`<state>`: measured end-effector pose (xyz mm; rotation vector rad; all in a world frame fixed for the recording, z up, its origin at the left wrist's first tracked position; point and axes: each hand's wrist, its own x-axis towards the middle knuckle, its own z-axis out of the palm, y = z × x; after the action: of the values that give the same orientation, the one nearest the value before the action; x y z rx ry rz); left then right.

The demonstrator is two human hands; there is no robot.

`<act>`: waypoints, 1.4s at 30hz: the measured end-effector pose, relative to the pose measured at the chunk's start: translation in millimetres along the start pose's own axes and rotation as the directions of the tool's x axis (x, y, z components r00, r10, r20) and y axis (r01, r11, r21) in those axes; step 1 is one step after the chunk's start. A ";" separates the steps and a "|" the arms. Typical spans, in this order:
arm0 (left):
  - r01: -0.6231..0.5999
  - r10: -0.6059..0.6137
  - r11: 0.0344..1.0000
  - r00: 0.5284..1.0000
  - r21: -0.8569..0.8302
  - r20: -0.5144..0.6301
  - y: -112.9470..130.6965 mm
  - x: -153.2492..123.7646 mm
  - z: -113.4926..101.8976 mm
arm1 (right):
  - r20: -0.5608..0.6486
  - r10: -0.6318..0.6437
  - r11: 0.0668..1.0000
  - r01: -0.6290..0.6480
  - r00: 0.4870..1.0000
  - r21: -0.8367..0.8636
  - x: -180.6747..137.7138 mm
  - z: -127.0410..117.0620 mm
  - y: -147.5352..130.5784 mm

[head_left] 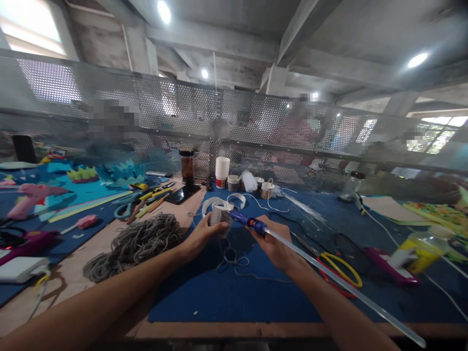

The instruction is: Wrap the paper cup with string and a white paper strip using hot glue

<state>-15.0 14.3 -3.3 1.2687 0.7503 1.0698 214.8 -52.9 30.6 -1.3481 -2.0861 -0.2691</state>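
My left hand (pixel 203 235) is closed around a small cup-like object wrapped in grey cord (pixel 219 218), held just above the blue mat (pixel 226 292). My right hand (pixel 275 248) grips a blue glue gun (pixel 247 221), whose nozzle points at the wrapped object. A long clear glue stick (pixel 340 285) runs back from the gun over my right forearm. Loose grey cord (pixel 232 258) trails from the object onto the mat.
A heap of grey cord (pixel 133 243) lies left of my hands. Yellow-handled scissors (pixel 338 270), a pink glue gun (pixel 387 265), stacked paper cups (pixel 222 171), a dark jar (pixel 187 166), a phone (pixel 182 194) and felt pieces (pixel 84 183) surround the mat. People sit behind a mesh screen (pixel 256 122).
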 end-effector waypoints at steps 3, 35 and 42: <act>0.026 -0.026 0.999 1.000 -0.018 0.000 1.4 0.2 -0.4 | -0.004 -0.007 1.000 0.007 1.000 -0.006 0.0 0.3 1.3; 0.116 -0.093 0.964 0.990 -0.238 0.106 5.8 0.6 -9.8 | -0.077 -0.022 1.000 0.020 0.997 -0.022 0.2 -0.5 5.6; 0.160 -0.125 0.947 0.982 -0.278 0.139 10.3 -0.7 -11.2 | -0.084 0.013 0.999 -0.017 0.996 -0.042 0.7 0.9 7.7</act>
<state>-27.6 17.4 4.6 1.0034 0.5616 0.9380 221.0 -48.5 29.0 -1.3543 -2.0106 -0.3599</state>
